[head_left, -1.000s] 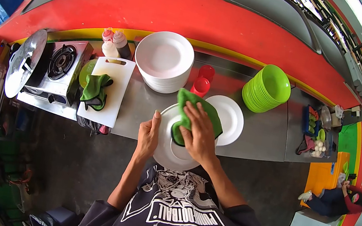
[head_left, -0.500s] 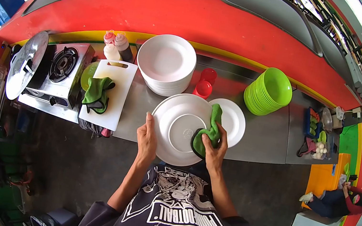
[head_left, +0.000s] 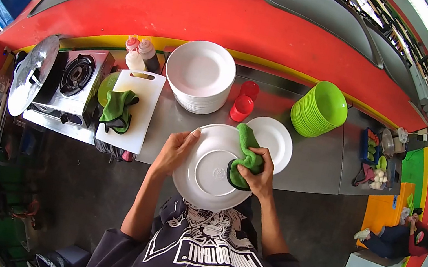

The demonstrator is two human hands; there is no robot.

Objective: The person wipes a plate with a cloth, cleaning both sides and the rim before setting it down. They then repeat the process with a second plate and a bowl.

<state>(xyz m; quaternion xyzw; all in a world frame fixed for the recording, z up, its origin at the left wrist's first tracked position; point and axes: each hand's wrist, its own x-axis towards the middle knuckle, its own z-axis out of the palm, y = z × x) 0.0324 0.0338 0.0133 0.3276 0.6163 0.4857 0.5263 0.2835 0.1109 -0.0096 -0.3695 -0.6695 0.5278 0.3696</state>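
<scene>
A white plate [head_left: 209, 184] is held in front of my shirt with its underside and foot ring facing up. My left hand [head_left: 175, 152] grips its left rim, thumb on top and fingers out of sight beneath. In my right hand [head_left: 259, 174] is a bunched green cloth [head_left: 246, 149] with a dark edge, pressed on the plate's right side. Just beyond, a smaller white plate [head_left: 277, 139] lies on the steel counter. A tall stack of white plates [head_left: 200, 74] stands farther back.
Green bowls [head_left: 318, 112] are stacked at right, red cups [head_left: 242, 107] in the middle. To the left lie a white cutting board [head_left: 141, 115] bearing another green cloth [head_left: 118, 110], sauce bottles [head_left: 142, 54] and a gas stove [head_left: 78, 78]. A person [head_left: 405, 236] sits far right.
The plate has come nearer my body and tilted. My left hand has shifted along the rim with its thumb now over the top. The green cloth remains pressed on the plate's right side.
</scene>
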